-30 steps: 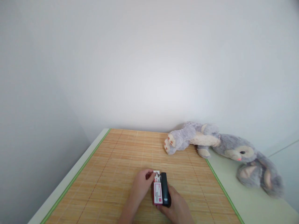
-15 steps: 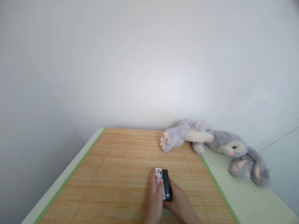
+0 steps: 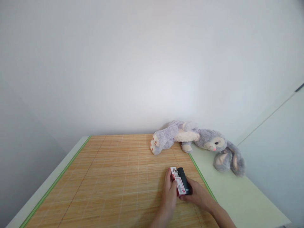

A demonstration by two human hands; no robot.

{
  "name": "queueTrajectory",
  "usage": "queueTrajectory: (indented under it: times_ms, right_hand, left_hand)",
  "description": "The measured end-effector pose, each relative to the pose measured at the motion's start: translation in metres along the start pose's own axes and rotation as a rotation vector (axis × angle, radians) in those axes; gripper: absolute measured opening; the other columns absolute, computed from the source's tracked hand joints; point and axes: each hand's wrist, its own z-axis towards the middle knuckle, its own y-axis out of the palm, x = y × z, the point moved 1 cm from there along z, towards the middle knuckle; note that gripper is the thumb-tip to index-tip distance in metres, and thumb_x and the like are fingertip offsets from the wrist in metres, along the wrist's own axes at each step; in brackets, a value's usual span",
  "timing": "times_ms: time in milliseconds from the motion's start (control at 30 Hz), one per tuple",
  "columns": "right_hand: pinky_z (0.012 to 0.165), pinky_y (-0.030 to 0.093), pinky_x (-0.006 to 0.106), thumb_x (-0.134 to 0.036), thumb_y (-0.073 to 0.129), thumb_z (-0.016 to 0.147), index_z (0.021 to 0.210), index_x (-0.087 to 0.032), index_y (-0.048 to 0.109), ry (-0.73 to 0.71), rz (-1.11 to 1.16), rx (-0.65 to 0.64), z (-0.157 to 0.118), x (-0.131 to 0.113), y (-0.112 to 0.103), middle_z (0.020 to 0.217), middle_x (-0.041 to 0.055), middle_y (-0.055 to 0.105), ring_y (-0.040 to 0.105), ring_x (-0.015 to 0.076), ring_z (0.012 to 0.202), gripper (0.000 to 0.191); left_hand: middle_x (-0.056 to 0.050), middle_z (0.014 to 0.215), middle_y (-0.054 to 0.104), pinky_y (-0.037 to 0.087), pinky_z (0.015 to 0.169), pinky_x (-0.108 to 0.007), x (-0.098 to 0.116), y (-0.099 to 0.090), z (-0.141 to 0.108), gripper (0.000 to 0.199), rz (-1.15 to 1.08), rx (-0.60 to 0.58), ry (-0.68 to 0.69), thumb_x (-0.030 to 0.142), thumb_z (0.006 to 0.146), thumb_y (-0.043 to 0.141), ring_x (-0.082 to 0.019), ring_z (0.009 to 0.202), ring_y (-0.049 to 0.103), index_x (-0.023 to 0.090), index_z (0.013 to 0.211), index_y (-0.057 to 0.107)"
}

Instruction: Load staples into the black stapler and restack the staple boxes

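A small white and red box point(image 3: 180, 184) lies side by side with a dark, black-green object point(image 3: 183, 180) over the right part of the bamboo mat. Wrapped round the box's left side is my left hand point(image 3: 170, 190), its thumb on the box. My right hand point(image 3: 196, 192) grips the dark object from the right, near its lower end. The two items touch along their long sides. Fingertips under them are hidden.
A grey plush rabbit point(image 3: 186, 136) lies on its side by the wall, across the mat's back right edge. The bamboo mat point(image 3: 106, 177) with green edging covers most of the pale table point(image 3: 244, 196).
Both hands have moved right across the mat with the box and dark object, which now tilt more. The view has turned right, so the rabbit appears further left.
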Motion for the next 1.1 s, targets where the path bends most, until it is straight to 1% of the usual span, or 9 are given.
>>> queueTrajectory:
  times_ms: [100, 200, 600, 700, 767, 833, 967, 1033, 1100]
  right_hand:
    - [0.085, 0.052, 0.032, -0.027, 0.075, 0.066, 0.132, -0.020, 0.062, -0.015, 0.021, -0.005, 0.000, 0.003, 0.003, 0.114, 0.0057, 0.076, 0.069, 0.0274, 0.097, 0.067]
    - [0.085, 0.052, 0.032, -0.027, 0.075, 0.066, 0.131, -0.020, 0.062, -0.019, 0.025, -0.021, 0.001, 0.008, 0.003, 0.115, 0.0066, 0.076, 0.069, 0.0280, 0.098, 0.067]
    - [0.085, 0.051, 0.032, -0.030, 0.074, 0.068, 0.128, -0.021, 0.065, -0.014, 0.007, -0.010, 0.002, -0.001, 0.001, 0.114, 0.0057, 0.075, 0.068, 0.0273, 0.098, 0.062]
    - [0.086, 0.051, 0.034, -0.032, 0.075, 0.068, 0.140, -0.020, 0.059, 0.001, 0.002, 0.002, -0.005, 0.003, -0.001, 0.113, 0.0065, 0.074, 0.067, 0.0268, 0.097, 0.075]
    - [0.080, 0.051, 0.032, -0.035, 0.076, 0.069, 0.154, -0.018, 0.042, 0.061, -0.021, 0.062, -0.016, 0.010, -0.004, 0.101, 0.0034, 0.072, 0.066, 0.0233, 0.086, 0.093]
    - [0.072, 0.049, 0.030, -0.041, 0.075, 0.075, 0.161, -0.017, 0.028, 0.114, -0.041, 0.185, -0.032, 0.016, -0.003, 0.085, -0.0019, 0.065, 0.062, 0.0185, 0.073, 0.101]
    - [0.065, 0.049, 0.029, -0.049, 0.053, 0.097, 0.155, -0.022, 0.044, 0.084, 0.019, 0.339, -0.056, 0.005, 0.035, 0.076, -0.0012, 0.060, 0.059, 0.0170, 0.066, 0.065]
    - [0.081, 0.055, 0.034, -0.049, 0.054, 0.097, 0.146, -0.026, 0.056, -0.011, -0.015, 0.260, -0.055, -0.012, 0.074, 0.097, 0.0075, 0.071, 0.068, 0.0230, 0.090, 0.055]
    - [0.111, 0.046, 0.046, -0.044, 0.057, 0.094, 0.149, -0.029, 0.054, -0.099, -0.128, 0.181, -0.047, -0.033, 0.116, 0.138, 0.0105, 0.065, 0.057, 0.0308, 0.131, 0.058]
  left_hand:
    - [-0.008, 0.172, 0.023, 0.013, 0.131, -0.046, 0.004, -0.033, 0.000, 0.080, 0.163, -0.121, 0.105, 0.025, 0.089, 0.054, -0.026, 0.159, 0.016, 0.022, 0.163, 0.025]
    - [-0.008, 0.170, 0.027, 0.016, 0.131, -0.050, 0.009, -0.051, 0.000, 0.097, 0.302, -0.284, 0.227, 0.020, 0.073, 0.070, -0.030, 0.158, 0.020, 0.022, 0.162, 0.031]
    - [-0.006, 0.171, 0.025, 0.018, 0.132, -0.049, 0.012, -0.050, 0.002, 0.102, 0.487, -0.365, 0.328, 0.013, 0.071, 0.067, -0.028, 0.158, 0.019, 0.021, 0.164, 0.024]
    - [-0.007, 0.171, 0.024, 0.021, 0.131, -0.051, 0.011, -0.058, -0.005, 0.099, 0.519, -0.347, 0.316, 0.016, 0.075, 0.066, -0.029, 0.158, 0.020, 0.021, 0.164, 0.023]
    - [-0.006, 0.171, 0.025, 0.024, 0.130, -0.051, 0.007, -0.079, -0.015, 0.095, 0.601, -0.290, 0.311, 0.019, 0.080, 0.065, -0.028, 0.157, 0.023, 0.024, 0.164, 0.022]
    - [-0.003, 0.170, 0.029, 0.029, 0.129, -0.050, 0.000, -0.114, -0.030, 0.087, 0.743, -0.174, 0.325, 0.024, 0.087, 0.062, -0.026, 0.156, 0.029, 0.029, 0.164, 0.023]
    - [-0.002, 0.165, 0.039, 0.030, 0.127, -0.054, -0.011, -0.196, -0.068, 0.066, 1.056, 0.113, 0.330, 0.033, 0.100, 0.050, -0.026, 0.153, 0.036, 0.032, 0.162, 0.028]
    - [-0.003, 0.167, 0.035, 0.027, 0.127, -0.055, -0.011, -0.222, -0.084, 0.067, 1.195, 0.191, 0.279, 0.036, 0.102, 0.047, -0.026, 0.154, 0.032, 0.030, 0.164, 0.022]
    - [-0.004, 0.169, 0.030, 0.024, 0.127, -0.056, -0.008, -0.233, -0.097, 0.070, 1.296, 0.225, 0.231, 0.037, 0.102, 0.044, -0.026, 0.157, 0.026, 0.028, 0.165, 0.015]
